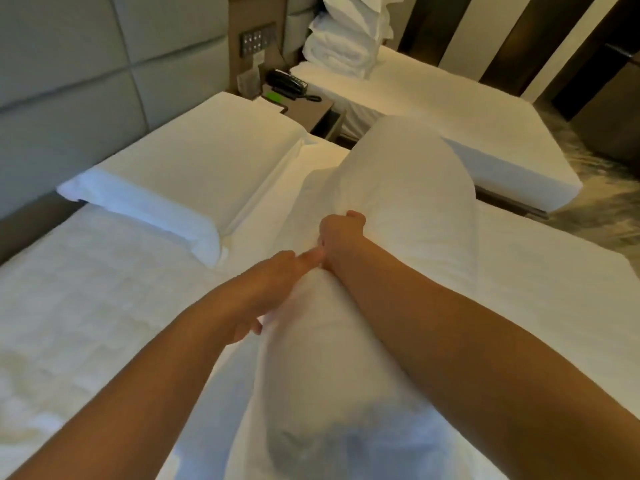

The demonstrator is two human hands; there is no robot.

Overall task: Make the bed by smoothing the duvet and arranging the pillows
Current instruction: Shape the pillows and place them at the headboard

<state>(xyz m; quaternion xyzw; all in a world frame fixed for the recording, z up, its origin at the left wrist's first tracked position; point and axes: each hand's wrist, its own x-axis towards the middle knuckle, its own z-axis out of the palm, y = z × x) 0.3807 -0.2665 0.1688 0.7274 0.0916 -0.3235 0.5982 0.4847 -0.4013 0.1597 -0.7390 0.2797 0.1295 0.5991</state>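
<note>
A long white pillow stands lengthwise in front of me, above the white duvet of the near bed. My right hand grips its upper side, fingers curled into the fabric. My left hand holds the pillow's left edge lower down, the thumb stretched out towards the right hand and the fingers tucked under the cloth. A second white pillow lies flat at the head of the bed, against the padded headboard.
A nightstand with a black phone and a green notepad stands between the beds. The far bed carries a pile of folded white linen. Patterned carpet lies at the right.
</note>
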